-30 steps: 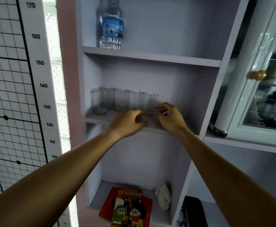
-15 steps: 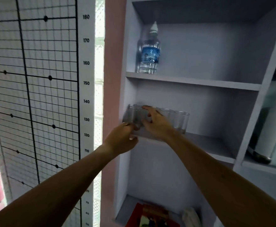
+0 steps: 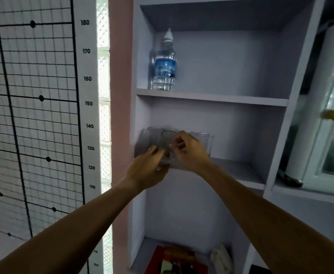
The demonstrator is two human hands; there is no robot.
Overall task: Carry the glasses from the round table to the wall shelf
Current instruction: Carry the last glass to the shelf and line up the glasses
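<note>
Wall shelf [image 3: 239, 171] is carrying the glasses [image 3: 206, 142], bunched at its left end below the water bottle [image 3: 164, 64]. Both hands, left hand [image 3: 145, 171] and right hand [image 3: 190, 153], are closing their grip on one blurred glass. Judging: light, rigid, slick, breakable; hold by the sidewall, low.

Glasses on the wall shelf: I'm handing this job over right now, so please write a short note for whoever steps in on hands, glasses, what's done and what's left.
Left hand: closed around the base of a clear glass, tilted, at the front edge of the middle shelf.
Right hand: grip pinching the same glass near its rim.
Other glasses: upright in a row along the back of that shelf; motion blur hides the exact count.
Water bottle: on the shelf above, not involved.
Done: several glasses shelved.
Left: set this glass upright by the row, then let go. The round table is out of view, so check it for more.
</note>
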